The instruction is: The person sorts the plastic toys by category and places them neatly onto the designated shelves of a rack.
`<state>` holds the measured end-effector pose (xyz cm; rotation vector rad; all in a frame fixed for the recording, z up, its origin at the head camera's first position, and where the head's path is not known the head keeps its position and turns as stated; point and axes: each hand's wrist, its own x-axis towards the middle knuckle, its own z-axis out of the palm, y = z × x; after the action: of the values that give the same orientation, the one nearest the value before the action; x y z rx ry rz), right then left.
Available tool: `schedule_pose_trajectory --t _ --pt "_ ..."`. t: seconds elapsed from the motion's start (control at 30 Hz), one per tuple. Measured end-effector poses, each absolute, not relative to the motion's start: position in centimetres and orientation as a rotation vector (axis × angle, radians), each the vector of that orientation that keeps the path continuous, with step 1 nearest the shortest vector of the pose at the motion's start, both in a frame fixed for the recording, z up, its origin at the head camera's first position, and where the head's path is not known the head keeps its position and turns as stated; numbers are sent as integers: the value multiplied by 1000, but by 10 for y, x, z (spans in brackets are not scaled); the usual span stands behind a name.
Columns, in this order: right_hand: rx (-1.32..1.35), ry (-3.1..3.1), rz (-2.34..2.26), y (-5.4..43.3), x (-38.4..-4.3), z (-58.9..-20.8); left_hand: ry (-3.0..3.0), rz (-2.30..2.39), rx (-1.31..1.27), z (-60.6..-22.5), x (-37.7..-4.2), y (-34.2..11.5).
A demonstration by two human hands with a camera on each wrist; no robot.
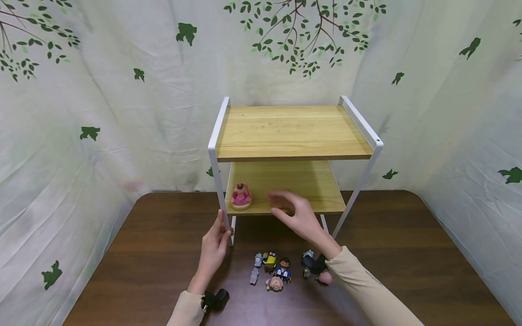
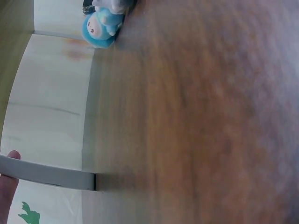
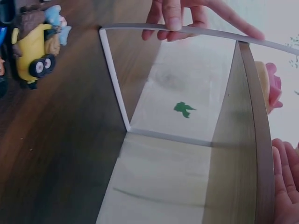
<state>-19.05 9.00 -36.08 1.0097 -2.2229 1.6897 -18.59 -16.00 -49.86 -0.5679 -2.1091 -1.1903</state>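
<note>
A white-framed, two-tier shelf with wooden boards stands on the table. My left hand holds its front left leg, thumb on one side and fingers on the other, as the right wrist view shows. A pink bear figure sits on the left of the lower board. Right of the bear, my right hand hovers by that board's front edge, fingers loosely bent, with nothing seen in them.
Before the shelf lie several small figures, among them a yellow goggled one, a dark-haired one and a light blue one. Another cluster with a pink figure lies beneath my right wrist. A leaf-patterned curtain surrounds the table.
</note>
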Motion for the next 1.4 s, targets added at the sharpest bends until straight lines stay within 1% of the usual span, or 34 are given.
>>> schedule_pose_trajectory --t 0.2,0.27,0.43,0.5,0.93,1.4 --pt "1001 -2222 1674 98 -180 -364 -2086 -1177 -580 -500 -187 -160" --pt "1002 -2218 1668 101 -178 -365 -2079 -1172 -582 -494 -184 -158" --pt "1029 -2192 1664 106 -174 -368 -2086 -1173 -578 -493 -183 -157" --pt "1044 -2181 1659 109 -172 -370 -2097 -1176 -573 -499 -186 -160" --pt "1078 -2160 1540 128 -163 -388 -2131 -1194 -556 -499 -184 -161" --pt "1020 -2264 1536 147 -156 -413 -2130 -1178 -550 -501 -185 -161"
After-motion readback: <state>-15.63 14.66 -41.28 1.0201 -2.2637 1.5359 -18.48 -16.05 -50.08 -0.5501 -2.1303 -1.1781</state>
